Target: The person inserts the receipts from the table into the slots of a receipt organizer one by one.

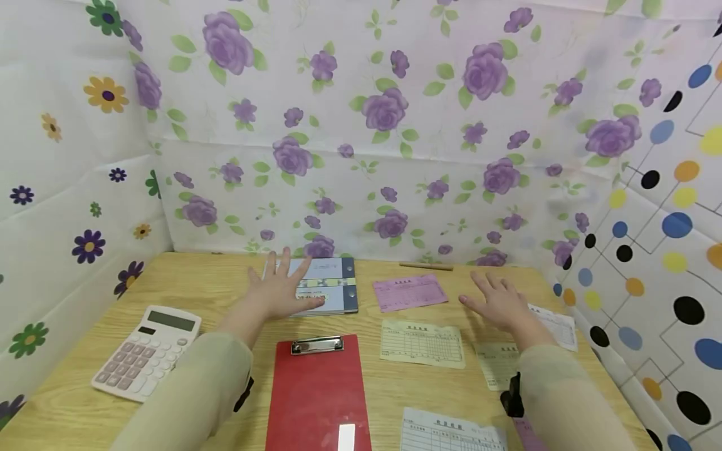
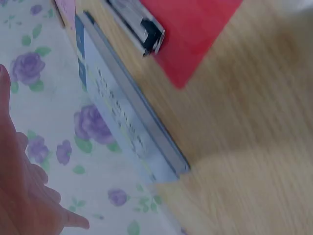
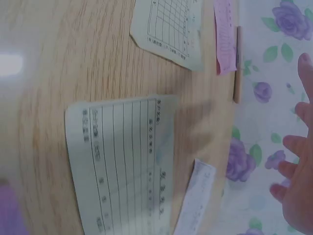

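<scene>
My left hand [image 1: 274, 292] is held out with its fingers spread, overlapping the blue-and-white binder [image 1: 338, 299] at the back of the table in the head view. The left wrist view shows that hand apart from the binder [image 2: 122, 105]. My right hand [image 1: 497, 303], fingers also spread, hovers over the right side among paper slips and holds nothing. Near it lie a pink slip [image 1: 410, 292], a yellowish slip [image 1: 422, 344], a pale green slip [image 3: 124, 166] partly under the right arm, and a white slip [image 1: 555, 327].
A white calculator [image 1: 148, 352] lies at the left. In front is a red clipboard [image 1: 317, 394] with a metal clip. Another white slip [image 1: 451, 432] and a purple slip [image 1: 528, 435] lie near the front edge. A thin wooden stick [image 1: 425, 266] rests by the flowered back curtain [image 1: 350, 188].
</scene>
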A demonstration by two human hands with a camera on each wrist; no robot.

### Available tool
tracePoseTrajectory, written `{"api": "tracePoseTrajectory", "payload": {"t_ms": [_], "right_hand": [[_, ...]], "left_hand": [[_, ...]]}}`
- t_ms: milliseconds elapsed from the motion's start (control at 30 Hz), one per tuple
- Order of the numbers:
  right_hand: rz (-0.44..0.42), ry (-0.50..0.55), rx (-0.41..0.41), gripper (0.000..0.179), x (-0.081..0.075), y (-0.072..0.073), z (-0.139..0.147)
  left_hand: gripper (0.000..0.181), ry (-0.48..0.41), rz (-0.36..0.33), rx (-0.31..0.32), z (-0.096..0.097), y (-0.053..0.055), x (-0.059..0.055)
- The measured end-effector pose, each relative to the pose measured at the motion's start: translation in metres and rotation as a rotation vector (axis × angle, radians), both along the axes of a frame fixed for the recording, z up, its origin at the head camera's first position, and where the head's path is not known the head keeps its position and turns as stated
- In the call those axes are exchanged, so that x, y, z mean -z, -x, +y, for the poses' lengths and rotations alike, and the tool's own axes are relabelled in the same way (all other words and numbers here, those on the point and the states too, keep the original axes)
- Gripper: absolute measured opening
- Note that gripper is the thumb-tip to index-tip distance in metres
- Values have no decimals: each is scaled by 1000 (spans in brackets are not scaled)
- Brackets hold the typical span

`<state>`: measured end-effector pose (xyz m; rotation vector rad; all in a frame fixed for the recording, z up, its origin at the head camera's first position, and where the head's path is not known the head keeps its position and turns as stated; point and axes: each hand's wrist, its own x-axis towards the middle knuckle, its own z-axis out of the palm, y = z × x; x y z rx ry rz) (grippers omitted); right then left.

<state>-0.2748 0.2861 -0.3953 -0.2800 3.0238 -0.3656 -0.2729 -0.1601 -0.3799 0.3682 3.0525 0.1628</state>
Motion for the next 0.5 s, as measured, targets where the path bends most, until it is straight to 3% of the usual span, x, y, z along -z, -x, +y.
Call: {"api": "tracePoseTrajectory", "payload": {"t_ms": [300,500], "right_hand": [[-27,227,-75,73,30,14,-14],[-73,349,-69,67,44,25,-23]], "left_hand": [[97,-68,-18,109,19,-29,23],[95,-124,-10,187,20,-44,40]]}}
